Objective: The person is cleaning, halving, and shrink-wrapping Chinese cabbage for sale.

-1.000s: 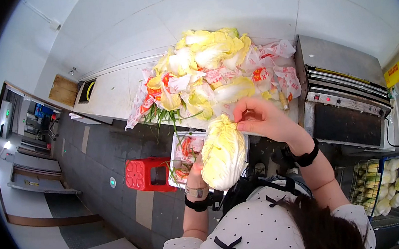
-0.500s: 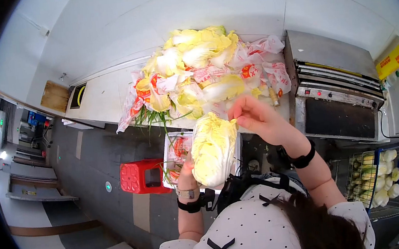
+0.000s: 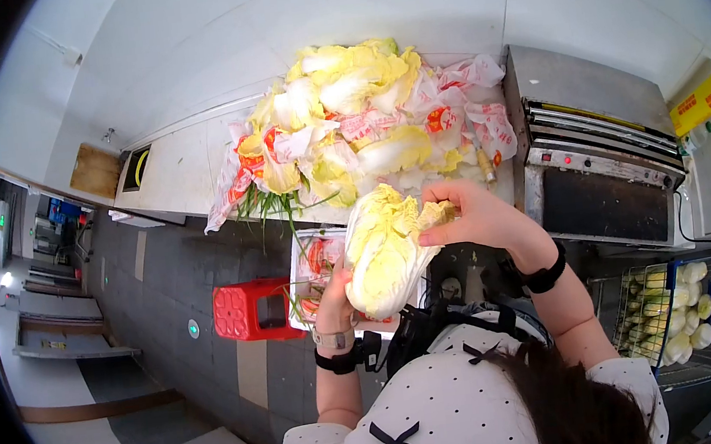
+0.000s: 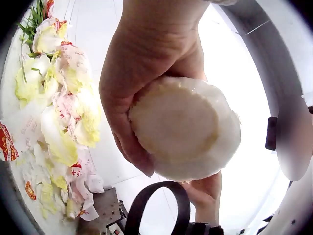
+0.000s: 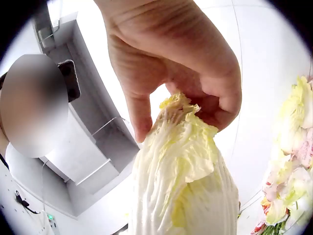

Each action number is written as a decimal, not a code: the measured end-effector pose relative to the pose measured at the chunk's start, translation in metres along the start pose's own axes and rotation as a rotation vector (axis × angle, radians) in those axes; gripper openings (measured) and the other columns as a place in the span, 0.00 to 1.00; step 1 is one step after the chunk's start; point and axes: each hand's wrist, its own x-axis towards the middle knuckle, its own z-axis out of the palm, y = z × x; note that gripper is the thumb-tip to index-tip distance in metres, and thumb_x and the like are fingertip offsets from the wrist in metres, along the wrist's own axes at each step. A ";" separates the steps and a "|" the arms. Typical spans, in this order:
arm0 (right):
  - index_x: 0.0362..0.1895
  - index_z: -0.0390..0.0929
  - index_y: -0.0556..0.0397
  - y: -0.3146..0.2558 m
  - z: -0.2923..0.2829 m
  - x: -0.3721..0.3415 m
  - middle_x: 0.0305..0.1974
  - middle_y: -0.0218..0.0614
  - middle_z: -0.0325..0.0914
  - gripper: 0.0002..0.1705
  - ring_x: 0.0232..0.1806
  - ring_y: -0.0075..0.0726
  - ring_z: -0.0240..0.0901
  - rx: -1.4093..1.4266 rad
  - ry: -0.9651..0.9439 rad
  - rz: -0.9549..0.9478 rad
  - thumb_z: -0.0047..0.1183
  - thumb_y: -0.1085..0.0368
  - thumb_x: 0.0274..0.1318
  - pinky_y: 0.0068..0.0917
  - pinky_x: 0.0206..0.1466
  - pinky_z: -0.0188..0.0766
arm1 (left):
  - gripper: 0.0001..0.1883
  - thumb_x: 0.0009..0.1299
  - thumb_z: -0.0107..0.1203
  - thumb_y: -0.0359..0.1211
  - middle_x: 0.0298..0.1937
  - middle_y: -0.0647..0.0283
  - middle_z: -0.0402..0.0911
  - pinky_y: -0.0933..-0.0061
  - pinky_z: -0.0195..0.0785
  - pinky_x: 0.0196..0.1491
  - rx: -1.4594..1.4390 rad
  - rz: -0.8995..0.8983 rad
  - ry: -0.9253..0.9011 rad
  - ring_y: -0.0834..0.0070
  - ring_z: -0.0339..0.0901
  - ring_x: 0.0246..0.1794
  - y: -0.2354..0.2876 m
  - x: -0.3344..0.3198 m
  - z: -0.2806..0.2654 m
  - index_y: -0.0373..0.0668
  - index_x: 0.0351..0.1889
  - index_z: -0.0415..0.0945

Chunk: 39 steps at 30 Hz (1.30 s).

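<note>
A pale yellow napa cabbage (image 3: 381, 263) is held up in front of the body, over a white box (image 3: 298, 267). My left hand (image 3: 335, 298) grips its base; in the left wrist view the fingers (image 4: 137, 154) wrap round the side of the round cut end (image 4: 178, 125). At the cabbage's leafy top, my right hand (image 3: 477, 220) pinches an outer leaf (image 3: 434, 214) that bends away from the head. The right wrist view shows the thumb (image 5: 141, 120) and curled fingers about the crinkled, brownish leaf tip (image 5: 178, 110).
Loose cabbage leaves (image 3: 400, 150) and printed plastic bags (image 3: 493, 125) cover the counter (image 3: 182, 175), with green stalks (image 3: 271, 203) at its edge. A wrapping machine (image 3: 600, 153) stands right. A red stool (image 3: 239, 312) is left of the box; a cart (image 3: 651, 312) at right holds more cabbages.
The right hand's pinched leaf has peeled outward from the head's top and right side. The cabbage has moved slightly left in the head view, and the left hand keeps its grip.
</note>
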 end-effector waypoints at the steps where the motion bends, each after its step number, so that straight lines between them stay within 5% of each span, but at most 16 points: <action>1: 0.33 0.72 0.55 0.002 -0.003 0.000 0.29 0.21 0.69 0.15 0.33 0.14 0.62 -0.007 -0.013 0.013 0.64 0.67 0.40 0.16 0.36 0.61 | 0.40 0.55 0.56 0.42 0.59 0.52 0.66 0.67 0.64 0.57 0.013 -0.005 0.022 0.65 0.70 0.55 -0.001 -0.001 0.000 0.33 0.63 0.52; 5: 0.36 0.75 0.55 -0.002 -0.006 -0.006 0.30 0.25 0.73 0.18 0.31 0.21 0.67 -0.221 -0.083 -0.209 0.65 0.66 0.37 0.20 0.36 0.63 | 0.33 0.61 0.46 0.41 0.59 0.51 0.66 0.63 0.65 0.56 0.031 -0.025 0.072 0.62 0.71 0.54 -0.004 0.011 -0.005 0.34 0.62 0.54; 8: 0.38 0.76 0.54 -0.017 0.001 -0.023 0.30 0.31 0.75 0.20 0.36 0.27 0.71 -0.126 -0.234 -0.158 0.64 0.61 0.38 0.24 0.42 0.64 | 0.30 0.65 0.37 0.43 0.59 0.51 0.67 0.61 0.64 0.56 -0.113 0.013 -0.001 0.60 0.70 0.54 -0.010 0.023 -0.022 0.34 0.62 0.56; 9: 0.36 0.76 0.54 -0.020 0.003 -0.032 0.37 0.34 0.75 0.20 0.42 0.31 0.70 -0.118 -0.239 -0.085 0.66 0.61 0.36 0.26 0.46 0.64 | 0.30 0.66 0.34 0.44 0.59 0.51 0.67 0.60 0.64 0.56 -0.179 0.035 -0.043 0.60 0.70 0.54 -0.009 0.027 -0.026 0.34 0.62 0.56; 10: 0.36 0.75 0.54 -0.023 0.004 -0.035 0.41 0.34 0.73 0.20 0.45 0.35 0.68 -0.241 -0.241 -0.246 0.66 0.61 0.36 0.28 0.47 0.64 | 0.30 0.67 0.30 0.46 0.58 0.51 0.67 0.58 0.63 0.57 -0.429 0.181 -0.358 0.59 0.69 0.56 -0.010 0.030 -0.025 0.36 0.62 0.57; 12: 0.32 0.75 0.56 -0.032 0.014 -0.041 0.44 0.37 0.72 0.18 0.47 0.44 0.67 -0.364 -0.182 -0.536 0.66 0.64 0.35 0.34 0.46 0.65 | 0.31 0.67 0.30 0.48 0.59 0.51 0.67 0.58 0.62 0.58 -0.326 0.246 -0.265 0.58 0.68 0.56 -0.004 0.028 -0.018 0.37 0.62 0.56; 14: 0.36 0.76 0.54 -0.035 0.022 -0.051 0.46 0.37 0.73 0.15 0.51 0.41 0.69 -0.466 -0.206 -0.535 0.61 0.66 0.40 0.37 0.56 0.63 | 0.33 0.67 0.30 0.52 0.61 0.52 0.64 0.56 0.60 0.60 -0.161 0.296 -0.085 0.58 0.65 0.59 -0.002 0.029 -0.021 0.40 0.64 0.55; 19: 0.43 0.75 0.51 -0.032 0.044 -0.067 0.47 0.31 0.74 0.13 0.51 0.36 0.70 -0.636 -0.446 -0.724 0.48 0.67 0.51 0.34 0.57 0.66 | 0.41 0.63 0.35 0.63 0.64 0.44 0.56 0.48 0.55 0.61 -0.699 0.001 -0.289 0.50 0.60 0.61 -0.019 0.053 -0.063 0.44 0.66 0.49; 22: 0.43 0.75 0.50 -0.034 0.050 -0.067 0.47 0.31 0.73 0.14 0.53 0.35 0.68 -0.766 -0.419 -0.734 0.46 0.68 0.50 0.32 0.57 0.65 | 0.47 0.58 0.41 0.66 0.59 0.37 0.59 0.44 0.64 0.53 -0.964 -0.128 -0.438 0.41 0.59 0.57 -0.007 0.053 -0.048 0.41 0.65 0.48; 28: 0.46 0.72 0.51 -0.024 0.045 -0.063 0.46 0.32 0.72 0.18 0.56 0.33 0.65 -0.808 -0.361 -0.789 0.49 0.66 0.46 0.32 0.59 0.63 | 0.44 0.58 0.45 0.63 0.55 0.36 0.62 0.47 0.69 0.48 -0.930 0.009 -0.370 0.45 0.63 0.55 0.008 0.055 -0.030 0.41 0.64 0.52; 30: 0.46 0.73 0.49 -0.020 0.044 -0.064 0.45 0.31 0.73 0.18 0.54 0.32 0.67 -0.795 -0.268 -0.777 0.49 0.67 0.47 0.31 0.59 0.63 | 0.41 0.61 0.44 0.61 0.57 0.41 0.62 0.49 0.68 0.50 -0.713 0.213 -0.600 0.49 0.63 0.57 0.016 0.062 -0.022 0.43 0.63 0.54; 32: 0.45 0.75 0.49 -0.014 0.042 -0.065 0.43 0.31 0.75 0.17 0.50 0.31 0.70 -0.731 -0.198 -0.759 0.51 0.67 0.46 0.31 0.56 0.66 | 0.37 0.63 0.43 0.59 0.58 0.47 0.62 0.51 0.66 0.52 -0.603 0.341 -0.414 0.54 0.63 0.58 0.023 0.058 -0.008 0.44 0.63 0.55; 34: 0.42 0.77 0.49 -0.006 0.037 -0.069 0.40 0.32 0.78 0.15 0.45 0.31 0.74 -0.621 -0.156 -0.739 0.54 0.67 0.46 0.30 0.51 0.70 | 0.34 0.65 0.42 0.56 0.60 0.53 0.63 0.54 0.63 0.55 -0.599 0.387 0.177 0.58 0.63 0.59 0.037 0.041 0.016 0.46 0.63 0.56; 37: 0.38 0.78 0.51 0.001 0.028 -0.082 0.35 0.35 0.79 0.13 0.35 0.35 0.77 -0.576 -0.102 -0.335 0.59 0.66 0.44 0.28 0.40 0.72 | 0.30 0.68 0.43 0.51 0.61 0.60 0.62 0.55 0.59 0.58 -0.421 0.541 0.393 0.60 0.62 0.60 0.028 0.049 -0.010 0.47 0.64 0.54; 39: 0.36 0.79 0.54 0.014 0.023 -0.078 0.31 0.37 0.79 0.14 0.31 0.31 0.77 -0.367 -0.001 -0.110 0.62 0.65 0.43 0.25 0.34 0.70 | 0.31 0.65 0.51 0.34 0.60 0.57 0.61 0.60 0.60 0.58 -0.261 0.744 0.532 0.63 0.63 0.58 0.022 0.048 -0.026 0.42 0.64 0.49</action>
